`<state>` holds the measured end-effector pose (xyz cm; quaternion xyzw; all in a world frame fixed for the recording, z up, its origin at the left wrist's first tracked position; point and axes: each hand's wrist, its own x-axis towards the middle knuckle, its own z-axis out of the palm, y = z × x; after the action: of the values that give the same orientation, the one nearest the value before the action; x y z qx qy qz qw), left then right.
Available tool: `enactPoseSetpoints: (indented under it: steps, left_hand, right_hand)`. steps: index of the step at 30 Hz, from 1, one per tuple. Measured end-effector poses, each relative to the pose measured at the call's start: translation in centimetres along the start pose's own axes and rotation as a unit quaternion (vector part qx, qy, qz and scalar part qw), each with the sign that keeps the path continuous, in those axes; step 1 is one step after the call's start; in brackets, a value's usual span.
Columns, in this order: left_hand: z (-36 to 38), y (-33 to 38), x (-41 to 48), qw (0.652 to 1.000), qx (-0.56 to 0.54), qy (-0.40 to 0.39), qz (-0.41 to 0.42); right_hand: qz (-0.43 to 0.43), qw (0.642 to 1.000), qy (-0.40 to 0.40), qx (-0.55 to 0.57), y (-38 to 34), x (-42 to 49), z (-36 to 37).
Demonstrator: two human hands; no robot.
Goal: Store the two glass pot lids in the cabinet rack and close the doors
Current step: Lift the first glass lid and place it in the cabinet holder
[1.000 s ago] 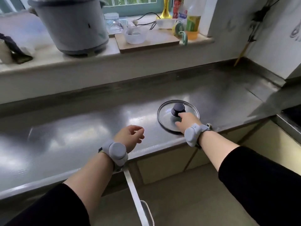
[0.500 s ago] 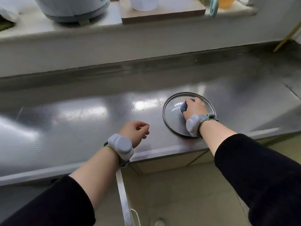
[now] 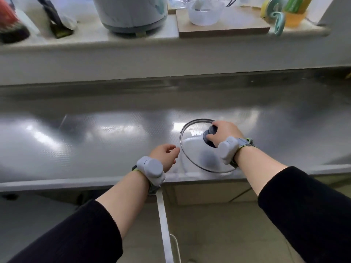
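- On the steel counter (image 3: 91, 141), near its front edge and right of centre, is a glass pot lid (image 3: 193, 147); its near rim looks raised over the edge, though whether the far rim touches the steel is unclear
- The right hand (image 3: 225, 132) is closed around the lid's dark knob (image 3: 209, 134), fingers curled over it, thumb on the near side
- The left hand (image 3: 165, 155) hovers just left of the lid's rim, fingers loosely curled and holding nothing, apart from the glass
- Both wrists wear grey band devices, and both sleeves are black
- Below the counter edge a cabinet door (image 3: 164, 224) stands open, seen edge-on between the forearms
- Behind the counter a ledge (image 3: 85, 37) carries a large grey pot (image 3: 131, 12), a wooden board (image 3: 222, 28) with a clear plastic bowl (image 3: 206, 11) on it, and blurred bottles at the right
- Only one lid is in view
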<state>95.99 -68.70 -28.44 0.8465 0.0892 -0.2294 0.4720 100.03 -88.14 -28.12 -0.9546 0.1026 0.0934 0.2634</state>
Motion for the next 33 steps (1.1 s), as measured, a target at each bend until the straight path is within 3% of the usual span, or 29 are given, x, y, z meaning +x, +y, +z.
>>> enactPoseSetpoints:
  steps: [11, 20, 33]
  left_hand:
    - [-11.1, -10.6, -10.3, 0.996, 0.057, 0.068, 0.023]
    - [-20.6, -23.9, -19.4, 0.997, 0.017, 0.068, 0.009]
    - [-21.9, -31.2, -15.7, 0.996, 0.027, 0.059, -0.055]
  right_hand:
    - [-0.033, 0.999, -0.035, -0.008, -13.1, -13.4, 5.8]
    - [-0.015, 0.983, -0.177, -0.052, -21.9, -24.2, 17.5]
    - [0.120, 0.955, -0.258, 0.083, -20.6, -19.7, 34.3]
